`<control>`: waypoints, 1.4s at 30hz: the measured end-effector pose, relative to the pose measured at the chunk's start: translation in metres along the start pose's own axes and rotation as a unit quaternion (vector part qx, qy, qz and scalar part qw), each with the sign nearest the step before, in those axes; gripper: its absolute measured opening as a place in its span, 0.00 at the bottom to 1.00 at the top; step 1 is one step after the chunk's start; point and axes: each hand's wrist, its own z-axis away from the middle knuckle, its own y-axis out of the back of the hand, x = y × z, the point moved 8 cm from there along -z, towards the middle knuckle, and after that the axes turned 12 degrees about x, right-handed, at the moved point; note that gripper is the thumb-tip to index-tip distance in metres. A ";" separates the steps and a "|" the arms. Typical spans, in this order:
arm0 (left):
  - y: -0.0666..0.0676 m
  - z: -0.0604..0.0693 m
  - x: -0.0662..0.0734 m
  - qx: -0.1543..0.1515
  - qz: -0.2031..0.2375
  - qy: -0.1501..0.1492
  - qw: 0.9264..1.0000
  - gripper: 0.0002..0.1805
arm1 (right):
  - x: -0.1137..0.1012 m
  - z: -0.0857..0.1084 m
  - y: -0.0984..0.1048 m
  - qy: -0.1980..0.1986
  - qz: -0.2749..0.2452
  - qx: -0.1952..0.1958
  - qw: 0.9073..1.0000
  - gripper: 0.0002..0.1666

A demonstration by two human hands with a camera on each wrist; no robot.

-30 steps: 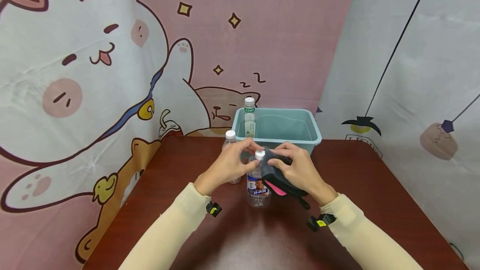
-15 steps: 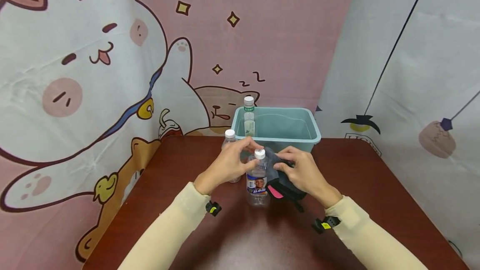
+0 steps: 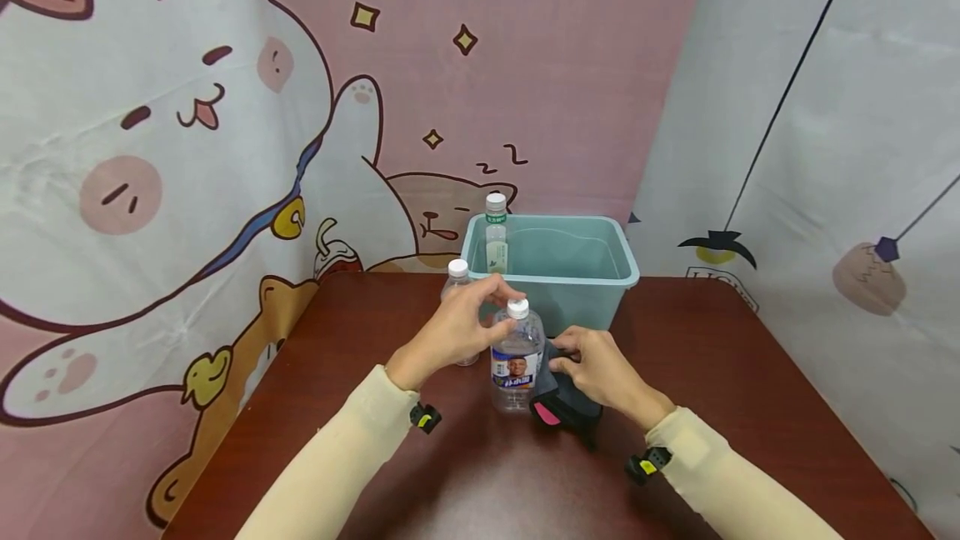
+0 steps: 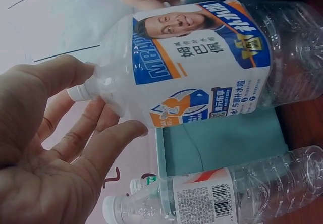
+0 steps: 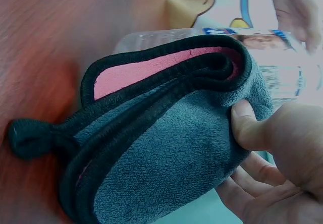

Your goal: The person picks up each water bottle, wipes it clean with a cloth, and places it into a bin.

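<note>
A clear plastic bottle [image 3: 516, 367] with a white cap and a blue-and-white label stands upright on the table. Around its neck, just below the cap, my left hand [image 3: 452, 325] holds it with thumb and fingers, as the left wrist view of the bottle [image 4: 202, 57] also shows. My right hand [image 3: 606, 372] pinches a folded grey cleaning cloth [image 5: 166, 153] with black edging, a pink inner side and a small black loop. In the head view the cloth [image 3: 572, 400] lies against the right side of the bottle, partly covered by the hand.
Behind the hands stands a light-blue plastic bin [image 3: 577, 298]. A second clear bottle [image 4: 202, 196] with a white cap is just left of the held one. Another bottle [image 3: 497, 244] with a green-topped label rises at the bin's left end. All this is on a dark red-brown table [image 3: 375, 315].
My right hand has moved down along the bottle with the cloth, from near the neck to the lower right side. The left hand and the bottle stay in place.
</note>
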 end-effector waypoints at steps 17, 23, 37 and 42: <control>-0.001 0.000 0.000 -0.003 -0.008 0.012 1.000 0.19 | 0.025 0.013 -0.043 -0.004 0.029 -0.104 0.994 0.18; 0.000 -0.001 0.000 -0.002 -0.002 0.013 1.000 0.19 | 0.026 0.009 -0.038 -0.017 0.000 -0.096 0.995 0.16; 0.000 -0.002 -0.003 -0.006 0.007 0.018 1.000 0.20 | 0.010 -0.007 0.008 -0.036 -0.089 0.008 0.995 0.15; -0.001 -0.002 -0.004 -0.007 0.012 0.015 1.000 0.19 | 0.002 -0.012 0.021 -0.021 -0.113 0.044 0.992 0.14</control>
